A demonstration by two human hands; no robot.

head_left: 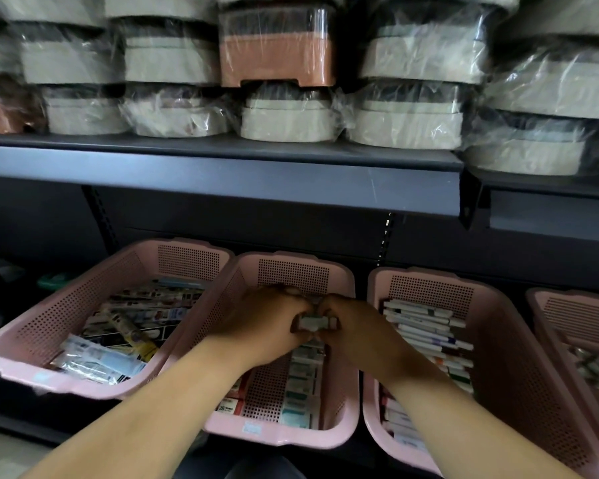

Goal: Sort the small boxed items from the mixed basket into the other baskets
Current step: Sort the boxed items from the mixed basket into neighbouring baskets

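Left hand (267,323) and right hand (355,328) are seen close together, fingertips meeting. The fingers of both are curled around a small pale cardboard box with a green band (317,322), which is pinched between them with only its front face seen. The box is held over the back half of the middle pink perforated plastic basket (293,274), above a row of upright small boxes (301,385) packed along that basket's right side. Touching it at the rim on the left, a second pink perforated basket (66,305) is noted, filled with jumbled assorted packets (135,319). To the right, a third pink basket (429,292) is packed with a neat row of slim white boxes (426,326). A fourth pink basket (581,316) is cut off at the frame edge, its contents blurred. Above, a dark grey metal shelf (222,178) is loaded with plastic-wrapped beige containers (287,122) and one salmon-coloured container (277,60).
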